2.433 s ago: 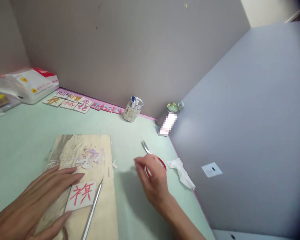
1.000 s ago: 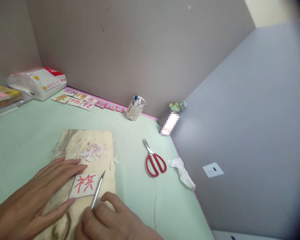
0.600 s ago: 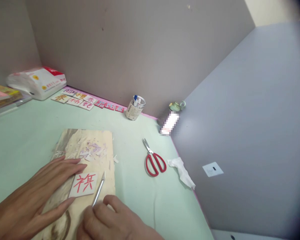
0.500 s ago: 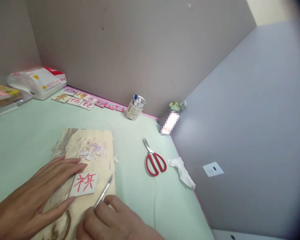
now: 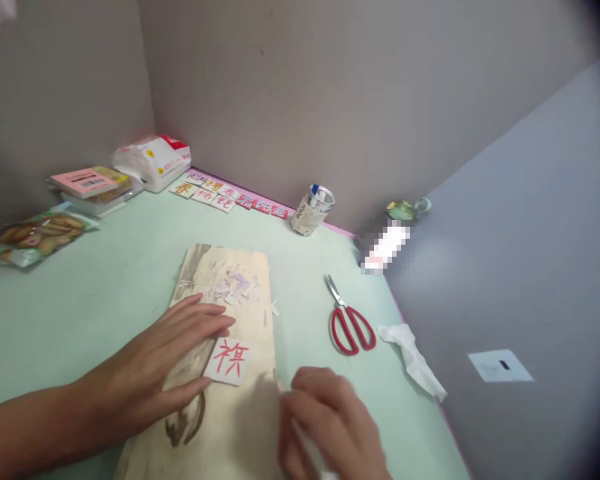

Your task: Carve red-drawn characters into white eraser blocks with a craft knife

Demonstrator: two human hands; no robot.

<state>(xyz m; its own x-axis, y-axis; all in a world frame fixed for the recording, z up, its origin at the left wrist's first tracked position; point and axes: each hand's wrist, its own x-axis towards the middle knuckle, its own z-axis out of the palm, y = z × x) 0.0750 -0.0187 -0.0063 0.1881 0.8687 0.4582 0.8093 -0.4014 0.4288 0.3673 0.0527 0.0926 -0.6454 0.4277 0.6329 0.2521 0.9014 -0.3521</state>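
My left hand (image 5: pixel 165 360) lies flat and open on a wooden board (image 5: pixel 230 427), fingers spread. Its fingertips hold down the left edge of a small white tile with a red character (image 5: pixel 229 361). My right hand (image 5: pixel 325 420) hovers over the board's right edge just below the tile, fingers curled. A slim silver craft knife (image 5: pixel 313 457) shows only as a blurred pale streak under those fingers; its blade is hidden. Pale paper scraps (image 5: pixel 233 285) lie on the board's far end.
Red-handled scissors (image 5: pixel 347 323) and a crumpled tissue (image 5: pixel 413 353) lie to the right on the green table. At the back stand a jar (image 5: pixel 311 210), a row of character tiles (image 5: pixel 215 193) and a white packet (image 5: pixel 153 157). Books (image 5: pixel 90 187) and a snack bag (image 5: pixel 35 233) lie at left.
My right hand left the scissors, picked the knife up off the board and now curls around it with the blade hidden. The view has swung left. My left hand stays on the tile.
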